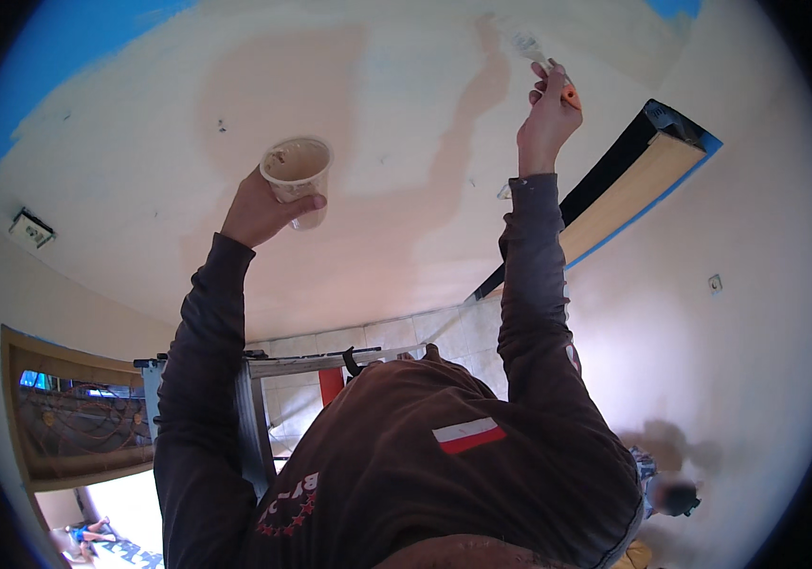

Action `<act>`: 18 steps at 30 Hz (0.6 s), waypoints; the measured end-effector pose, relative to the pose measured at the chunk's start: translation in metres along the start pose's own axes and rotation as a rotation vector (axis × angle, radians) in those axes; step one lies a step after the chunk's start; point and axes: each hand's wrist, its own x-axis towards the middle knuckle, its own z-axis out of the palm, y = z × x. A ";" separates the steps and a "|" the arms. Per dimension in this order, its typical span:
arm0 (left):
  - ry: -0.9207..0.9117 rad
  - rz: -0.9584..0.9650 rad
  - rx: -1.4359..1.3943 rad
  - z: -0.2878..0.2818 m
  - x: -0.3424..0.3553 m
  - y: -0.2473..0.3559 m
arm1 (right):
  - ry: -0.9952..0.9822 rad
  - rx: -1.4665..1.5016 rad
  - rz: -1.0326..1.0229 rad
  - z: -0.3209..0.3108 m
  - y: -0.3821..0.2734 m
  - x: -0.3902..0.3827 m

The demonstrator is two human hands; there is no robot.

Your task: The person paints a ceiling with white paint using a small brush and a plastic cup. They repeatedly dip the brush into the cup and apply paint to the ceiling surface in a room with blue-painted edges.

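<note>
Head view, right hand [546,119] gripping brush [531,47], overhead

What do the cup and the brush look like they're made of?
The cup in the left hand looks like thin translucent plastic, smeared with beige paint. The brush in the right hand shows pale bristles and an orange, probably plastic, handle.

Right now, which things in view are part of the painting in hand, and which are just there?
In use:
- left hand holding a paint cup
- right hand holding a brush against the ceiling
- fresh paint patch

Just there:
- blue tape along the edge
- wooden door frame
- wall switch
- window
</note>
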 end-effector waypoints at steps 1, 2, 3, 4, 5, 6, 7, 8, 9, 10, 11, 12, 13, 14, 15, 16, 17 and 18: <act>0.006 -0.005 -0.006 0.001 -0.001 0.001 | 0.006 -0.053 -0.063 0.001 -0.002 0.003; 0.013 -0.011 -0.011 0.001 -0.002 0.003 | 0.008 -0.175 -0.184 0.000 0.000 0.010; 0.012 -0.012 0.012 0.002 -0.002 0.005 | 0.013 -0.297 -0.303 -0.001 0.001 0.015; 0.011 -0.013 0.036 0.001 -0.002 0.009 | 0.016 -0.418 -0.421 -0.001 0.003 0.018; 0.010 -0.015 0.059 0.001 -0.002 0.011 | 0.037 -0.435 -0.417 0.000 0.007 0.018; 0.012 -0.014 0.058 0.001 -0.002 0.010 | 0.059 -0.451 -0.412 0.006 0.006 0.016; 0.013 -0.012 0.057 0.001 -0.002 0.008 | 0.080 -0.467 -0.407 0.010 0.005 0.014; 0.015 -0.011 0.056 0.001 -0.003 0.007 | 0.064 -0.541 -0.428 0.010 0.013 0.016; 0.011 -0.011 0.060 0.002 -0.002 0.006 | 0.055 -0.620 -0.452 0.007 0.026 0.021; 0.010 -0.012 0.065 0.002 -0.001 0.006 | 0.043 -0.696 -0.475 0.008 0.030 0.022; 0.008 -0.012 0.068 0.002 0.000 0.006 | 0.028 -0.850 -0.472 0.008 0.037 0.018; 0.006 -0.009 0.058 0.002 0.000 0.006 | -0.007 -0.872 -0.519 0.014 0.041 0.013; 0.001 -0.003 0.048 0.002 0.000 0.006 | -0.039 -0.896 -0.567 0.019 0.045 0.008; -0.005 0.004 0.037 0.002 0.000 0.006 | -0.071 -0.920 -0.616 0.026 0.049 0.002; -0.004 -0.001 0.057 0.002 -0.001 0.006 | -0.105 -0.912 -0.641 0.035 0.052 -0.006; -0.006 0.001 0.078 0.001 0.000 0.004 | -0.132 -0.906 -0.668 0.045 0.055 -0.015; -0.003 -0.001 0.104 0.000 0.000 0.004 | -0.147 -0.894 -0.692 0.057 0.057 -0.026; 0.004 -0.004 0.081 0.000 0.000 0.004 | -0.161 -0.879 -0.716 0.071 0.058 -0.038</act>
